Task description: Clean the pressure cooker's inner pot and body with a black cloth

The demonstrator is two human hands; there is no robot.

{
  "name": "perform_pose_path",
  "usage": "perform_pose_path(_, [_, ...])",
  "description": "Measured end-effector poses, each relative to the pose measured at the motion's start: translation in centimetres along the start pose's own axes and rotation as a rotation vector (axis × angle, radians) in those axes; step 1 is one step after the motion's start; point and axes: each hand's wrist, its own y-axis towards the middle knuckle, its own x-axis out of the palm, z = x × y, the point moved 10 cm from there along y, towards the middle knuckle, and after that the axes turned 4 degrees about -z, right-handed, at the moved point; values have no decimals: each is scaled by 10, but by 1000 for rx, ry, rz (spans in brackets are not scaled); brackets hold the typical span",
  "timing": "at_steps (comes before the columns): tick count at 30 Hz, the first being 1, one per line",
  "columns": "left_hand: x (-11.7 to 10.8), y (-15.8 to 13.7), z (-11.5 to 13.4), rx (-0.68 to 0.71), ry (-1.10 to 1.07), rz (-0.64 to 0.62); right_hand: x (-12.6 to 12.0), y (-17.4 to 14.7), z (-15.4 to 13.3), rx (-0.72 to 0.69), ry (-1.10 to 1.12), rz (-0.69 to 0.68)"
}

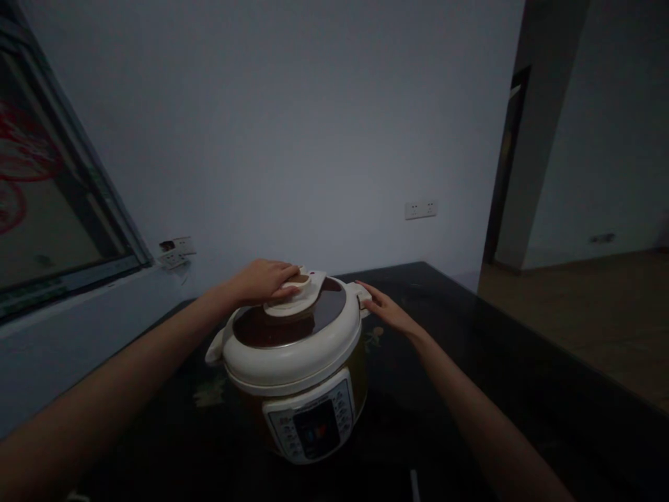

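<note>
An electric pressure cooker stands upright on the dark table, its control panel facing me. Its lid, white-rimmed with a dark brown top, sits on the pot. My left hand is wrapped over the white lid handle, fingers closed round the grip. On the cooker's right, my right hand grips the white side handle, thumb in front and fingers behind. Another white side handle juts out at the left, touched by neither hand.
The dark table reaches back to a pale wall. Wall sockets are at the right, and more sockets with a broken one at the left beside a window. A small pale stick-like item lies near the front.
</note>
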Motion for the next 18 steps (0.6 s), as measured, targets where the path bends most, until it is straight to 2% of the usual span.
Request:
perform_pose_path(6, [-3, 2, 4, -32, 122, -41, 13, 2, 8, -1, 212, -152])
perform_pose_path(18, [5, 4, -1, -103, 100, -102, 14, 2, 11, 18, 310, -138])
